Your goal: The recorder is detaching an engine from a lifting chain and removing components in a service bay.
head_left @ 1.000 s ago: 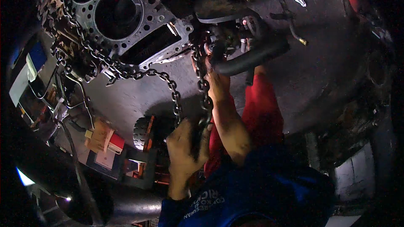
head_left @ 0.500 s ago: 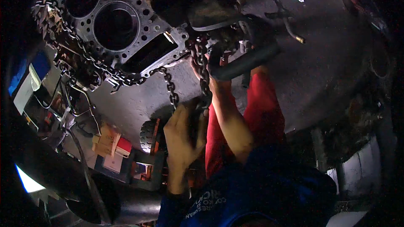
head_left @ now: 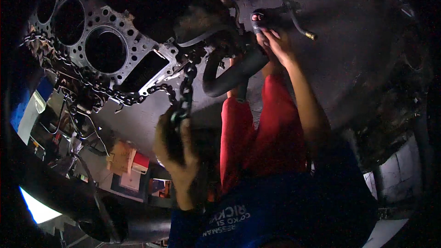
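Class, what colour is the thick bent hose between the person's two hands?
The thick bent hose is black, showing best in the head view.

There is one left hand [head_left: 183,170] and one right hand [head_left: 281,48] (two in all), plus two strands of chain [head_left: 187,82], one engine block [head_left: 120,26], three large bores [head_left: 105,49] and one black hose [head_left: 234,76].

Left hand [head_left: 180,166] close in, right hand [head_left: 281,48] stretched well forward.
The left hand points upward, its thumb [head_left: 187,135] apart from the bent fingers [head_left: 161,131]; the right forearm [head_left: 308,98] slants forward and inward, the wrist [head_left: 291,60] nearly straight, the fingers extended.
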Demonstrator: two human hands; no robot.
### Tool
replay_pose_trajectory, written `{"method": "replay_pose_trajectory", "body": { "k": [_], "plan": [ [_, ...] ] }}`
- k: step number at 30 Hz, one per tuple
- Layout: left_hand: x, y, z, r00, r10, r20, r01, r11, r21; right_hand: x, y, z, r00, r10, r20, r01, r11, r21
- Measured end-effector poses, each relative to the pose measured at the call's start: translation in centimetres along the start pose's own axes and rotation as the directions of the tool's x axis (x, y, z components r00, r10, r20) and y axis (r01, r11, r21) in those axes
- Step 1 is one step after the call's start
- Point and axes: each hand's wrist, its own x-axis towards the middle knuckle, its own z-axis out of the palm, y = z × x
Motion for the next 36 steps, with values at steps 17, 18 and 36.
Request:
{"method": "replay_pose_trajectory", "body": {
  "k": [17,18,36],
  "plan": [
    [-2.8,-1.4,-0.3,0.845,0.169,-0.507,-0.257,0.960,-0.109,15.9,5.1,9.7,0.642,-0.699,0.316,0.742,0.670,-0.024],
    [-2.3,-1.2,-0.3,0.915,0.128,-0.383,-0.182,0.977,-0.109,16.3,5.3,9.8,0.615,-0.724,0.313,0.771,0.636,-0.042],
    [1.2,-5.7,3.4,0.933,-0.065,-0.355,0.047,0.997,-0.061,16.0,7.6,15.2,0.669,-0.027,0.743,0.398,0.857,-0.328]
  ]
}}
